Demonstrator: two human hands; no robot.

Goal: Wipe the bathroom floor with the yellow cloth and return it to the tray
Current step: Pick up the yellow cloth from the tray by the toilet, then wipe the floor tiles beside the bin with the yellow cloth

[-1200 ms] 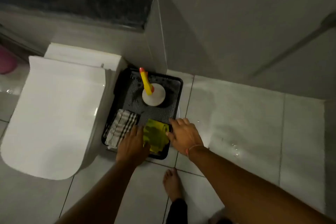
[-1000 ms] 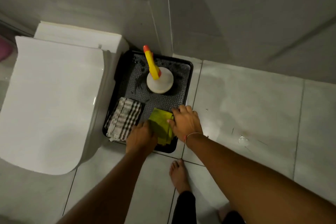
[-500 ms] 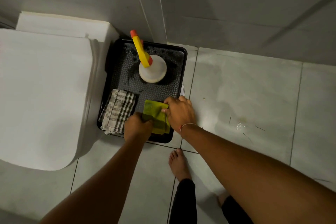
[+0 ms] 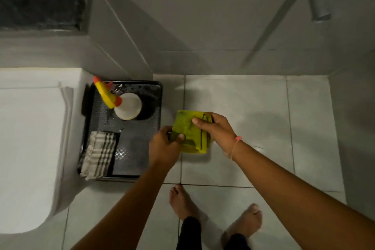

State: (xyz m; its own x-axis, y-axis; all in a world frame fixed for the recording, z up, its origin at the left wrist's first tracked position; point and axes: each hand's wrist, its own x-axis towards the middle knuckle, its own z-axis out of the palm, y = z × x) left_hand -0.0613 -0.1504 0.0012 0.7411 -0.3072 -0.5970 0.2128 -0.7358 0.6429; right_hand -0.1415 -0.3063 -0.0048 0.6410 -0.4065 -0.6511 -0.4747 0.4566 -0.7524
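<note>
The folded yellow cloth [image 4: 187, 131] hangs above the pale floor tiles [image 4: 239, 107], just right of the black tray [image 4: 140, 148]. My left hand [image 4: 164, 146] pinches its lower left corner. My right hand [image 4: 215, 128] grips its right side, thumb on top. The tray lies on the floor beside the toilet; its front right part is bare.
In the tray stand a white spray bottle [image 4: 126, 107] with a yellow and red trigger and a folded checked cloth [image 4: 99, 154]. A white toilet with shut lid [image 4: 28, 148] fills the left. My bare feet [image 4: 182, 203] stand below. Grey walls close the back and right.
Both hands lifted the yellow cloth out of the tray and carried it right, over the floor tiles. The view tilted up.
</note>
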